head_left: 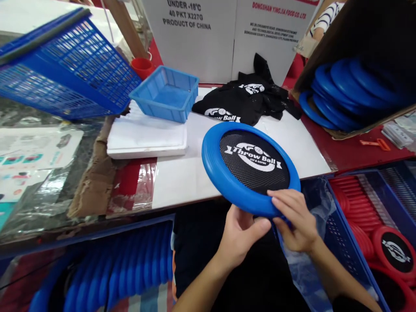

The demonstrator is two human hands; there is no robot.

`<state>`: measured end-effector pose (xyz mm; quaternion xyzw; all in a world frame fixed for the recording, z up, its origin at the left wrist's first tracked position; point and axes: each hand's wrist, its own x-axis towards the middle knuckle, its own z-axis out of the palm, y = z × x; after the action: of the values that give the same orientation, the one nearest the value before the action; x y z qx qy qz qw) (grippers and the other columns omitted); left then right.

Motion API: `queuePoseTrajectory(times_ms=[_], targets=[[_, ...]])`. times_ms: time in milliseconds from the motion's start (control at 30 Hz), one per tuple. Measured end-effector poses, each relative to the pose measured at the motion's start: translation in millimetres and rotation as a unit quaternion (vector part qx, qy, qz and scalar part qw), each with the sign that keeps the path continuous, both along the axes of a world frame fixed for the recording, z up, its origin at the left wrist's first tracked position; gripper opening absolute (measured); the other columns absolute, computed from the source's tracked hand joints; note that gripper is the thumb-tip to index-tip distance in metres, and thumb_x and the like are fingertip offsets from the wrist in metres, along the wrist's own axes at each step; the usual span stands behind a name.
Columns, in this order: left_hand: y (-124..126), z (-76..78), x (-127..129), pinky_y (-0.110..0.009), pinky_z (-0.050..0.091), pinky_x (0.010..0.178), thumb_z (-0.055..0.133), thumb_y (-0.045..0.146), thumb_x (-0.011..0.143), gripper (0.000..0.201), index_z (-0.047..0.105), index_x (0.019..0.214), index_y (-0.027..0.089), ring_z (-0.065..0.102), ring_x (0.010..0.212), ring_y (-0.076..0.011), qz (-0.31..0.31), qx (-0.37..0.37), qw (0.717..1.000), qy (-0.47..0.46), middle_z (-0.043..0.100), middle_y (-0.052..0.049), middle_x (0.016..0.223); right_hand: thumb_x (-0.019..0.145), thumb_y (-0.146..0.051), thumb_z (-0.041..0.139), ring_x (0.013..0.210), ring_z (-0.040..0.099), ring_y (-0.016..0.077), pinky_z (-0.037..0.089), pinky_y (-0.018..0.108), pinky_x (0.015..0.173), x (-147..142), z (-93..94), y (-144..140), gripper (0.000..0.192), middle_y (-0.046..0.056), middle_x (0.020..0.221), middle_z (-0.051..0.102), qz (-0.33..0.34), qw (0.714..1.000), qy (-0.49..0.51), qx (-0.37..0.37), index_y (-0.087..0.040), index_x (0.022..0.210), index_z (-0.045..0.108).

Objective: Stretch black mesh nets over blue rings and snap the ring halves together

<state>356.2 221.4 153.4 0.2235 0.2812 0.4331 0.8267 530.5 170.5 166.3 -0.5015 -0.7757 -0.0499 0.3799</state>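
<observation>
A flying disc [256,184] with a blue ring and a black mesh centre printed "Throw Ball" is tilted over the table's near edge. My right hand [297,221] grips its near right rim, fingers on top and thumb below. Beneath the near rim, my left hand [238,238] is closed on the disc with its fingers hidden underneath and its thumb pointing right. Just beyond lies a pile of black printed mesh pieces [240,102] on a white board [177,184].
Left are a light-blue tray [164,110] on white sheets [146,141] and a tilted blue basket [87,56]. Right, a carton [344,132] holds blue rings [344,86]. Below, crates hold red rings [360,203] and blue rings [130,264]. A person's striped sleeve [326,19] shows behind.
</observation>
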Motion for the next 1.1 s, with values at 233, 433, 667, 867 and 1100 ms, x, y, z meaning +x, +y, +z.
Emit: queuePoseTrajectory(times_ms=[233,433,667,867,1100], targets=[[16.8,24.6,19.8,-0.036,0.067,0.088,0.099,0.027,0.074,0.03,0.083,0.098,0.017,0.08,0.096,-0.0256,0.01,0.096,0.995,-0.021,0.085,-0.007,0.101,0.103,-0.025,0.068,0.116,0.076,0.0284,0.063,0.048,0.1,31.0,62.7,14.7,0.038,0.012,0.126,0.081,0.015,0.99,0.068,-0.12,-0.026,0.141,0.072],[15.4,25.4,23.4,-0.039,0.066,0.089,0.1,0.034,0.073,0.032,0.083,0.095,0.017,0.081,0.093,-0.0264,0.019,0.072,0.997,-0.034,0.085,-0.008,0.098,0.101,-0.024,0.074,0.114,0.076,0.0257,0.064,0.044,0.099,27.2,83.1,26.7,0.031,0.009,0.121,0.081,0.037,0.983,0.086,-0.16,-0.028,0.132,0.077],[17.0,25.4,16.2,-0.039,0.066,0.094,0.099,0.036,0.077,0.034,0.081,0.099,0.016,0.08,0.095,-0.0246,0.029,0.069,0.996,-0.046,0.085,-0.009,0.104,0.103,-0.023,0.071,0.114,0.075,0.0262,0.063,0.045,0.098,20.1,95.1,37.2,0.033,0.007,0.122,0.081,0.057,0.988,0.04,-0.136,-0.031,0.135,0.076],[19.7,26.5,10.7,-0.03,0.069,0.072,0.101,0.047,0.07,0.048,0.076,0.095,0.014,0.077,0.079,-0.019,0.058,-0.009,0.997,-0.04,0.081,-0.006,0.09,0.107,-0.026,0.064,0.112,0.073,0.0279,0.063,0.046,0.093,11.4,60.4,39.2,0.036,0.014,0.125,0.079,0.08,0.992,-0.087,-0.047,-0.021,0.142,0.07],[13.1,-9.7,9.2,-0.027,0.063,0.058,0.103,0.04,0.056,0.06,0.07,0.101,0.015,0.073,0.071,-0.0172,0.095,-0.181,0.976,0.07,0.078,-0.002,0.087,0.108,-0.023,0.056,0.123,0.07,0.0286,0.052,0.059,0.113,28.8,-17.6,41.0,0.032,0.01,0.129,0.078,-0.003,0.997,-0.045,-0.066,-0.027,0.137,0.069]])
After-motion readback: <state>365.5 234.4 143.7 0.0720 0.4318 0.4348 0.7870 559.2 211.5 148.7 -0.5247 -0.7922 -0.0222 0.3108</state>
